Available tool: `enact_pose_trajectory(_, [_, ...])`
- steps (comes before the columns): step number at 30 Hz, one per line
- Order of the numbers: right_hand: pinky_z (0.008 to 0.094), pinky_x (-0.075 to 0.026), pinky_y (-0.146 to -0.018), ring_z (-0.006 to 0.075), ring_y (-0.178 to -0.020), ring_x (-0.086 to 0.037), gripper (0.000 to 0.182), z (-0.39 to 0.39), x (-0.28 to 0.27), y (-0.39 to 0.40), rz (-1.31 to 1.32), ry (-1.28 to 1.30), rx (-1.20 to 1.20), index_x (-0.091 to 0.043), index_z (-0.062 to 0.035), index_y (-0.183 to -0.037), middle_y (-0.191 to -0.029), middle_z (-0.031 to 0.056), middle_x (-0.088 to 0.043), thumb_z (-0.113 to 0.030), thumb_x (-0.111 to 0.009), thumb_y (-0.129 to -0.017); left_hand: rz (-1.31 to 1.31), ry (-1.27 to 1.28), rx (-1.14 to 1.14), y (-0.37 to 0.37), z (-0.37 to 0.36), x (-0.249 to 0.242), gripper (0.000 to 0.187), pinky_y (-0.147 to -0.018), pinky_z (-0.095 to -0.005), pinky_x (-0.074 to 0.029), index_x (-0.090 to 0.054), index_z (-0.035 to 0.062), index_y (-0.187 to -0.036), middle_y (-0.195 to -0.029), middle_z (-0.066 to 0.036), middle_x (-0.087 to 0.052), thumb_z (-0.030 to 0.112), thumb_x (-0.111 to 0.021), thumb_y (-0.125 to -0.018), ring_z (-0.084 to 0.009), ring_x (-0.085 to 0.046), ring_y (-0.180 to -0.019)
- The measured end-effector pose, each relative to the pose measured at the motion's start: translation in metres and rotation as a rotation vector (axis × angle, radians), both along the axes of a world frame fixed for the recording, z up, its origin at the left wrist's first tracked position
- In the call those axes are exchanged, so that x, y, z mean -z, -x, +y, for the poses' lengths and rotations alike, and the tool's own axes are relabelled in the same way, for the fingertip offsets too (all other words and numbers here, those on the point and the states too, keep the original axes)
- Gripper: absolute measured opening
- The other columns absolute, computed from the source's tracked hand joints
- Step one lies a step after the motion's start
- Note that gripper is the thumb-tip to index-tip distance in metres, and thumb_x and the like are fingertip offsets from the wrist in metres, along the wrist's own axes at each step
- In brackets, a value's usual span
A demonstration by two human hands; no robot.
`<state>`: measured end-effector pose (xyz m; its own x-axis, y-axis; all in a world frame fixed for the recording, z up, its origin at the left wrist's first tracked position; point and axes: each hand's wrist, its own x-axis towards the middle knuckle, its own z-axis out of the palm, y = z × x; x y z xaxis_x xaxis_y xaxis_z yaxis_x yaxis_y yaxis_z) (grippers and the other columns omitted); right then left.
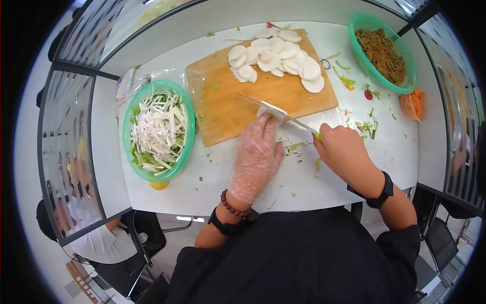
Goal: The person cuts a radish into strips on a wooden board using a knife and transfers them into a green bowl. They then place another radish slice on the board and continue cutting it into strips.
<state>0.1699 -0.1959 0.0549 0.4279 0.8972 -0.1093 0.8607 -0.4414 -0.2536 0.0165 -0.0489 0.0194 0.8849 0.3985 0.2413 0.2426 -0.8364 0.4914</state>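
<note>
A wooden cutting board [228, 96] lies on the white table, with many round white slices [276, 50] spread over its far side. Near the board's front edge, my left hand [256, 152], in a clear plastic glove, presses its fingertips on a small white piece [273, 109]. My right hand [340, 148] is bare and closed round the green handle of a knife [298, 123]. The blade lies across the white piece, just beyond my left fingertips, its tip pointing to the far left.
At the left stands a green basket [190, 126] of white strips and greens, a yellow item [159, 185] beside it. A green bowl [354, 43] of brown food and a bag of orange shreds [412, 105] sit at the right. Scraps dot the table [223, 187]; partitions surround it.
</note>
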Motion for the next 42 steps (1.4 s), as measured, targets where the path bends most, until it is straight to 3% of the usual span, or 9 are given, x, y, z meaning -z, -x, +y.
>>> enact_pose_trajectory(8, [0.0445,-0.053,-0.054,0.0363,-0.06,-0.066,0.017,-0.01,0.002,0.01,-0.017,0.077,0.024,-0.059,0.0018,-0.079,-0.064,0.0192,-0.064,-0.011,-0.064,-0.088,-0.007,-0.026,-0.008,0.002,-0.002,0.007,0.052,-0.102,-0.0466,-0.047,-0.054,-0.0029,-0.131,-0.134,-0.024,-0.053,0.007,-0.071,-0.083,-0.042,-0.055,-0.12])
enact_pose_trajectory(11, [0.0482,-0.052,-0.059,0.0395,-0.062,-0.064,0.026,-0.002,0.019,0.001,-0.022,0.045,0.016,-0.06,0.0016,-0.083,-0.063,0.021,-0.062,-0.021,-0.066,-0.094,-0.011,-0.047,0.0,0.003,-0.003,0.009,0.052,-0.102,-0.0468,-0.047,-0.054,-0.0023,-0.132,-0.133,-0.024,-0.053,0.007,-0.071,-0.083,-0.0416,-0.055,-0.12])
enact_pose_trajectory(16, [0.049,-0.051,-0.059,0.0408,-0.061,-0.063,0.03,0.002,0.014,0.003,0.03,-0.049,0.036,-0.059,0.0021,-0.077,-0.062,0.0222,-0.06,-0.021,-0.065,-0.095,0.005,-0.039,-0.022,0.003,-0.005,0.006,0.054,-0.103,-0.047,-0.046,-0.054,0.0004,-0.134,-0.134,-0.022,-0.052,0.006,-0.07,-0.082,-0.041,-0.054,-0.121])
enact_pose_trajectory(19, [0.0469,-0.054,-0.06,0.0391,-0.063,-0.065,0.026,0.001,0.006,0.001,0.012,0.04,0.061,-0.061,0.0026,-0.08,-0.066,0.021,-0.063,-0.019,-0.063,-0.093,0.039,-0.082,-0.048,0.006,-0.007,0.006,0.055,-0.105,-0.0461,-0.043,-0.053,0.0002,-0.134,-0.135,-0.02,-0.051,0.011,-0.07,-0.083,-0.0359,-0.051,-0.124])
enact_pose_trajectory(28, [0.0468,-0.054,-0.06,0.04,-0.061,-0.066,0.027,-0.006,0.002,0.003,0.054,0.055,0.046,-0.063,0.0035,-0.079,-0.065,0.0226,-0.064,-0.02,-0.065,-0.093,0.051,-0.086,-0.041,0.007,-0.005,0.008,0.054,-0.105,-0.0465,-0.042,-0.054,0.0013,-0.135,-0.137,-0.019,-0.051,0.012,-0.07,-0.084,-0.0358,-0.051,-0.125])
enact_pose_trajectory(31, [0.0495,-0.05,-0.057,0.041,-0.058,-0.061,0.03,-0.008,0.001,0.004,0.062,0.056,0.066,-0.059,0.0013,-0.077,-0.06,0.0212,-0.06,-0.022,-0.065,-0.096,0.051,-0.084,-0.041,0.008,-0.004,0.007,0.055,-0.105,-0.0469,-0.042,-0.053,0.0009,-0.135,-0.137,-0.019,-0.051,0.012,-0.07,-0.084,-0.0359,-0.051,-0.125])
enact_pose_trajectory(37, [0.0472,-0.053,-0.06,0.0402,-0.063,-0.065,0.027,0.004,0.013,0.001,-0.02,0.021,0.03,-0.061,0.0025,-0.077,-0.064,0.0215,-0.061,-0.019,-0.063,-0.093,0.069,-0.146,-0.038,0.01,-0.005,0.012,0.055,-0.105,-0.0463,-0.042,-0.053,0.0004,-0.136,-0.137,-0.019,-0.051,0.014,-0.069,-0.085,-0.0351,-0.051,-0.126])
enact_pose_trajectory(42, [0.0486,-0.052,-0.06,0.043,-0.063,-0.063,0.032,0.016,0.001,-0.004,0.049,-0.031,0.067,-0.06,0.0038,-0.075,-0.065,0.0243,-0.06,-0.021,-0.063,-0.095,-0.007,-0.052,-0.036,0.008,-0.001,0.007,0.051,-0.102,-0.0489,-0.046,-0.055,0.0003,-0.132,-0.134,-0.021,-0.052,0.008,-0.069,-0.084,-0.0402,-0.053,-0.121])
